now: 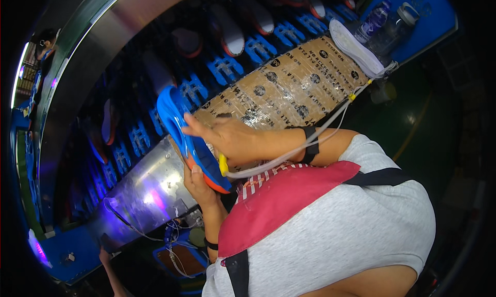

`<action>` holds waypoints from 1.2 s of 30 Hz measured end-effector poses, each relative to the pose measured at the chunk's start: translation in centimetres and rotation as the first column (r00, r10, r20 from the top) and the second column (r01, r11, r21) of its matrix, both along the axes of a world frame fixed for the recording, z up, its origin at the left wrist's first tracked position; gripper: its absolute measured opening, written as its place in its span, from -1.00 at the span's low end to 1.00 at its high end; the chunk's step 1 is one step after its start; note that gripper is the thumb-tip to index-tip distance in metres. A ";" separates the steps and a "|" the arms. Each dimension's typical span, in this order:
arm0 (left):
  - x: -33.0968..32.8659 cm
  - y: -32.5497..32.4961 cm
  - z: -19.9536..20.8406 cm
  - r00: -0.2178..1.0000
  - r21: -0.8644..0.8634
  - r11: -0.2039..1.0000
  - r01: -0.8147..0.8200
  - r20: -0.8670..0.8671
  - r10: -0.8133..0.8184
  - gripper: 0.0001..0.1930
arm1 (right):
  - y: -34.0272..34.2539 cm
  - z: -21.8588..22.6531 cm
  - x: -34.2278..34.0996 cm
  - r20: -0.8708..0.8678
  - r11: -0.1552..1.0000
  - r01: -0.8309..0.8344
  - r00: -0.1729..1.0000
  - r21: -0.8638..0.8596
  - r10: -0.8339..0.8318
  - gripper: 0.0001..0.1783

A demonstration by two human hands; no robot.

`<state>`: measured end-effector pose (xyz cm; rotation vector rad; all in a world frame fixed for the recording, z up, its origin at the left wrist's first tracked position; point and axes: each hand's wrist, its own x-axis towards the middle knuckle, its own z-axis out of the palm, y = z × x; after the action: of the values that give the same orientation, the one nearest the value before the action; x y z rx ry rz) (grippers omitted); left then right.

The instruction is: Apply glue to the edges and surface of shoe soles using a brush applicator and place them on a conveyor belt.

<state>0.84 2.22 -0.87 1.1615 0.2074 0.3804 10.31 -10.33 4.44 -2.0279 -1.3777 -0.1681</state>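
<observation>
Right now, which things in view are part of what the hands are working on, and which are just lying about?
In hand:
blue shoe sole, held by left hand and right hand
yellow-tipped tool with white hose

Lying about:
water bottles
white insole
taped cardboard sheet

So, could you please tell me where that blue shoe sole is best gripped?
Probably along its long side edges near the middle, as both hands do now. The blue shoe sole is thin and stands on edge, so the left hand supports from below and the right hand from the side.
</observation>
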 end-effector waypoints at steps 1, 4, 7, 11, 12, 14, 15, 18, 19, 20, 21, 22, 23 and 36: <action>-0.1 -0.1 0.1 1.000 -0.004 1.000 -0.007 0.001 0.007 -0.46 | -0.1 0.6 0.4 0.027 0.996 -0.001 1.000 0.088 -0.002 0.22; 0.0 -0.7 1.0 0.999 -0.027 0.999 -0.031 0.013 0.032 -0.45 | 0.2 1.3 1.1 -0.004 0.998 0.051 0.999 0.035 -0.051 0.20; 0.1 0.1 -0.4 1.000 -0.044 0.999 -0.001 0.024 0.002 -0.41 | 0.3 0.2 -0.6 -0.082 0.999 0.032 0.996 -0.027 -0.034 0.22; -0.2 0.5 -0.4 0.999 -0.038 0.998 0.046 -0.003 -0.046 -0.40 | -0.2 0.1 -1.1 -0.111 1.000 -0.002 0.994 -0.017 0.000 0.24; -0.2 0.2 0.5 1.000 -0.029 0.999 0.028 0.009 -0.028 -0.42 | -0.2 0.7 -0.7 -0.068 1.000 0.008 0.998 0.014 -0.007 0.25; -0.4 0.1 1.0 1.000 -0.019 1.000 0.011 0.020 -0.011 -0.45 | 0.0 1.6 -0.1 -0.023 0.999 0.053 0.998 -0.009 -0.053 0.25; -0.3 0.1 1.0 1.000 0.005 1.000 0.001 0.014 -0.001 -0.45 | 0.1 1.8 0.2 -0.034 0.997 0.073 0.997 -0.004 -0.073 0.25; -0.1 0.2 0.4 1.000 0.014 1.000 -0.019 0.023 0.019 -0.47 | 0.2 1.4 -0.4 -0.031 0.994 0.110 0.993 -0.021 -0.111 0.24; -0.1 0.2 0.2 0.999 0.000 1.000 -0.031 0.034 0.031 -0.48 | 0.1 1.3 -1.1 -0.075 0.994 0.066 0.995 -0.088 -0.073 0.24; 0.0 0.4 -0.1 0.999 -0.002 1.000 -0.030 0.033 0.030 -0.48 | 0.0 1.1 -1.5 -0.122 0.988 0.019 0.992 -0.153 -0.038 0.23; 0.0 0.5 -0.3 0.999 0.000 0.999 -0.039 0.003 0.039 -0.50 | -0.1 0.9 -1.8 -0.074 0.991 0.003 0.997 -0.135 -0.013 0.21; 0.0 0.5 -0.5 0.998 0.003 0.999 -0.048 -0.027 0.048 -0.51 | -0.2 1.0 -1.9 -0.077 0.990 0.002 0.997 -0.138 -0.013 0.21; -0.2 0.5 -0.6 0.998 0.000 0.999 -0.048 -0.030 0.048 -0.51 | -0.3 1.1 -1.8 -0.057 0.991 0.013 0.998 -0.135 -0.020 0.20; -0.5 1.1 -1.3 0.995 0.085 0.996 -0.026 -0.089 0.034 -0.49 | 0.2 0.3 -2.2 0.101 0.988 0.095 0.992 -0.126 -0.082 0.05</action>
<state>0.38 3.30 -2.16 1.2611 0.2907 0.3660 8.12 -10.10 4.73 -2.2167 -1.3891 -0.2215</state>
